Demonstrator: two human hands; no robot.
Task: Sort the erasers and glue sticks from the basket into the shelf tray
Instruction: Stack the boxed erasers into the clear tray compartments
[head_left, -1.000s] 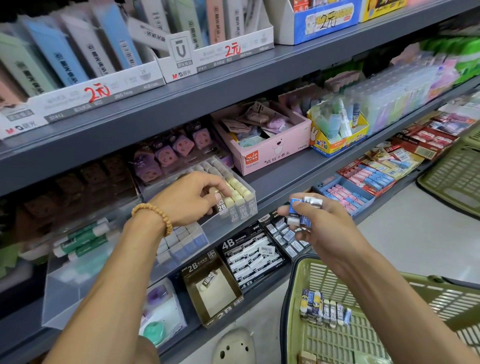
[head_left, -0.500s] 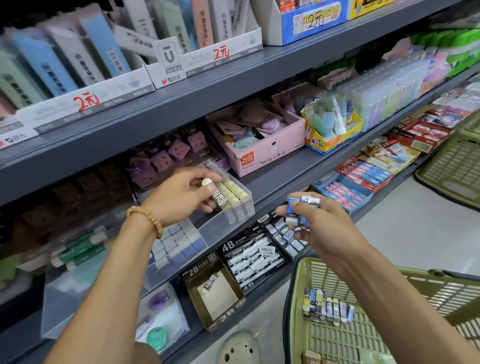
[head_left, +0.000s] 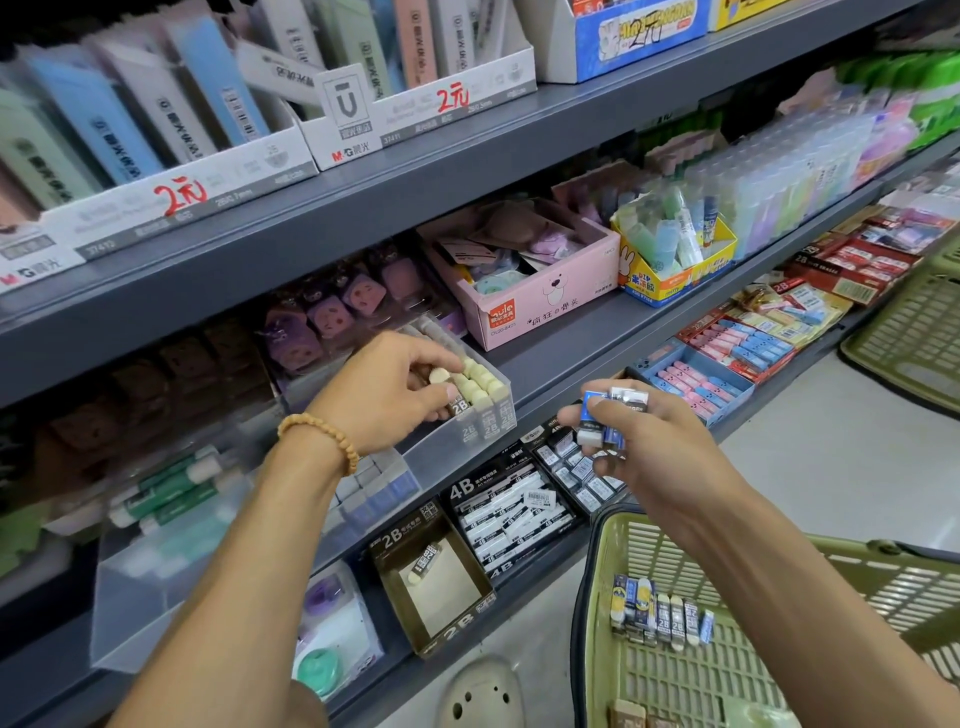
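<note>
hiding part of the cream eraser (head_left: 451, 387), left hand (head_left: 384, 395) pinches it

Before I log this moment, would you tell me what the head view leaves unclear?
- How many erasers the right hand holds: its fingers cover part of the bunch.
- The lower part of the eraser under the left hand: the fingers hide it.
- Glue sticks at the left: blurred, labels unreadable.
- The basket: cut off by the bottom and right edges.

We read "2元" in red and "M&G" on the white display box (head_left: 363, 132) at eleven o'clock, "2B" on the brown box (head_left: 457, 631) and "4B" on the black box (head_left: 462, 491) at six o'clock.
</note>
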